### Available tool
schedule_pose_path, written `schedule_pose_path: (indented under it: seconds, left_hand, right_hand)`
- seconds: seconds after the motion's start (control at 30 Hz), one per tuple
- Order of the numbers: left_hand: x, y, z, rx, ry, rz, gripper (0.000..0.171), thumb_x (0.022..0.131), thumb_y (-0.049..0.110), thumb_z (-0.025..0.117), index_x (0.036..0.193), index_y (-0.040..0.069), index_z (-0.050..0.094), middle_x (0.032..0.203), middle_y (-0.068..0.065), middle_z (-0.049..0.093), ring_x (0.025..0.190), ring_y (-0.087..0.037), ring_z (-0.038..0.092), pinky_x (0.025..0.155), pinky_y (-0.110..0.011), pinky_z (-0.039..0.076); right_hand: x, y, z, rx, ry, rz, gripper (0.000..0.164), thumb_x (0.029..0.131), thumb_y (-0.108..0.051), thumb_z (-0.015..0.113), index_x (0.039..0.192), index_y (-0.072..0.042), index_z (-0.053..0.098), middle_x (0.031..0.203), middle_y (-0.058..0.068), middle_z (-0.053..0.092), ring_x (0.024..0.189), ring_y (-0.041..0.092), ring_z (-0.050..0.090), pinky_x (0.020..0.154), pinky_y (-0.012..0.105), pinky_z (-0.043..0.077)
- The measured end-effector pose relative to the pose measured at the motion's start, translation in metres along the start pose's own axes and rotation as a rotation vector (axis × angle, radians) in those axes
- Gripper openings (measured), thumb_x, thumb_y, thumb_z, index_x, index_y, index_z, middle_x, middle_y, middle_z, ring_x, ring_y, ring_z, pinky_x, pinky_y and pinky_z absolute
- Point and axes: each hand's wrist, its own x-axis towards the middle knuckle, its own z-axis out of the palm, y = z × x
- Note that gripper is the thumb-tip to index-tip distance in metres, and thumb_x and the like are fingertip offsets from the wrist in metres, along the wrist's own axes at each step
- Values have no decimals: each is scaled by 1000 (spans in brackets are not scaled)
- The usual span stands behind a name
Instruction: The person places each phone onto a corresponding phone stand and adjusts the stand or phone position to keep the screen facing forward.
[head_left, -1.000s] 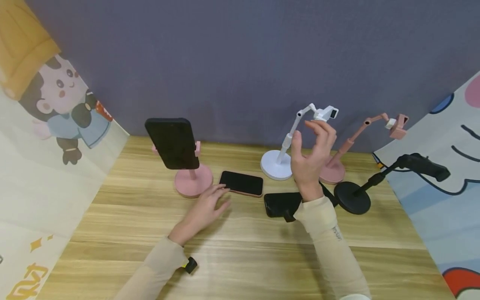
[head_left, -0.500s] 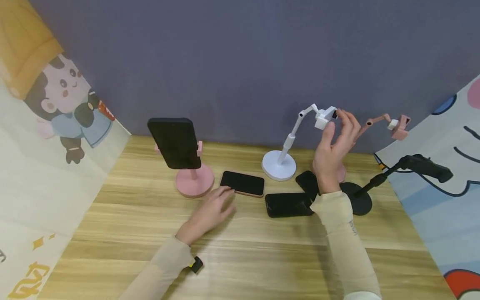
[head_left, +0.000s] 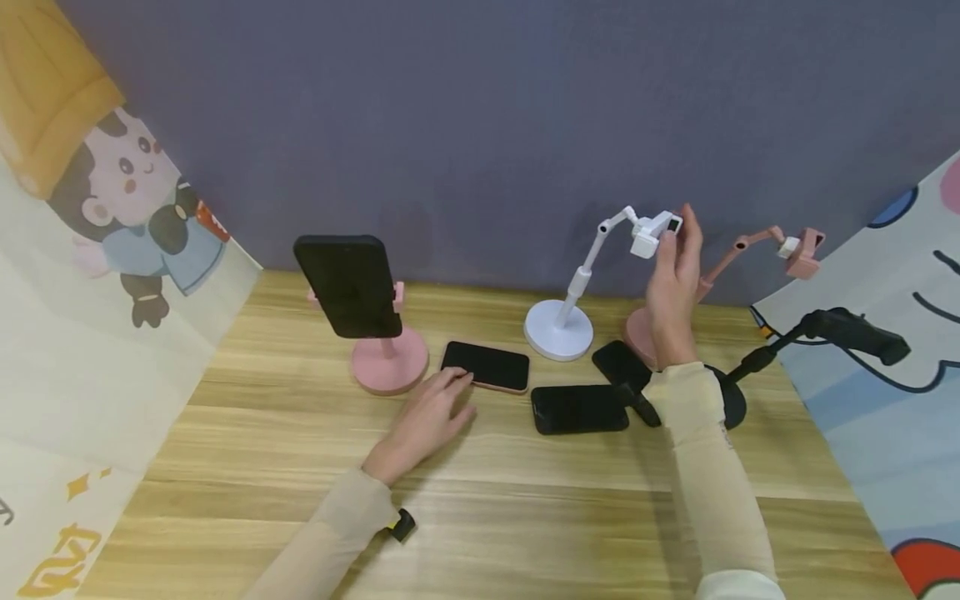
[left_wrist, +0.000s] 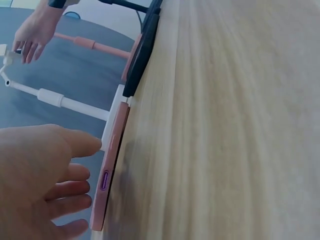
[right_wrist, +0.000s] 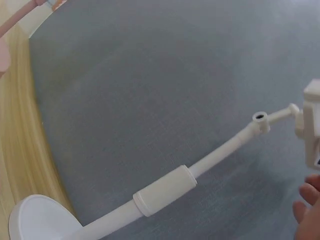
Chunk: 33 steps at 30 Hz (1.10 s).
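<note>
A white phone stand (head_left: 577, 283) with a round base and jointed arm stands at the back. My right hand (head_left: 673, 292) is raised at the right end of its clamp head (head_left: 649, 237), thumb and fairly straight fingers close around that end. In the right wrist view the fingers (right_wrist: 311, 195) show just below the clamp; whether they touch it I cannot tell. My left hand (head_left: 426, 412) lies with relaxed fingers at the near left edge of a phone with a pink side (head_left: 487, 365). In the left wrist view its fingers hang loose beside that phone (left_wrist: 111, 165).
At left, a pink stand (head_left: 386, 367) holds a black phone (head_left: 349, 287). A black phone (head_left: 579, 409) and another dark phone (head_left: 621, 364) lie right of centre. A second pink stand (head_left: 723, 267) and a black stand (head_left: 757, 358) stand at right. A grey panel (head_left: 465, 150) closes the back.
My right hand has moved right from in front of the white stand to its clamp's right end, its fingers straightening. The left hand has shifted slightly right along the phone.
</note>
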Motion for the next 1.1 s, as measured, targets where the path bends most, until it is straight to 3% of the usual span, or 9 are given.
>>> schedule_pose_path:
  seconds: [0.17,0.33,0.5,0.63,0.83,0.93,1.1]
  left_hand:
    - [3,0,2,23,-26,3,44,87,29,64,121,1,63,117,-8,59,104,-21,55,91,-36,48]
    - [7,3,1,36,-46,15,40,86,29,65,115,2,66,111,-6,59,97,-18,54,86,-33,49]
    - [9,5,2,32,-31,1,31,87,27,64,108,4,67,103,-4,58,93,-17,52,83,-31,49]
    - [9,6,4,45,9,19,25,86,23,65,103,4,67,99,-3,58,91,-17,53,80,-31,51]
    - [10,9,3,59,26,45,21,85,19,65,99,4,67,96,-3,57,89,-18,52,77,-31,51]
    - [10,9,1,71,10,39,20,86,18,65,98,3,67,95,-3,58,88,-17,51,76,-29,51]
    - [8,10,0,96,-2,42,20,86,18,64,97,2,68,94,-5,59,86,-17,52,75,-29,51]
  right_hand:
    - [11,21,-5,183,-71,65,46,102,-23,37,147,-14,32,145,12,38,131,11,34,109,22,28]
    - [13,29,-6,401,-56,88,42,101,-18,40,143,-11,39,134,13,46,123,18,44,108,27,33]
    - [14,27,-5,561,-31,61,41,100,-13,43,138,2,42,120,12,53,108,19,52,95,26,43]
    - [12,26,-3,634,-19,54,40,98,-12,44,131,10,45,110,12,56,98,18,56,84,24,48]
    - [8,24,-2,795,-9,110,28,95,-12,51,116,6,54,101,16,61,83,20,61,73,26,55]
    - [5,20,0,863,-49,135,26,94,-11,51,113,7,52,100,19,63,81,25,65,74,32,57]
    - [-2,13,6,884,-111,146,27,95,-9,50,115,8,50,101,19,64,84,27,66,78,36,57]
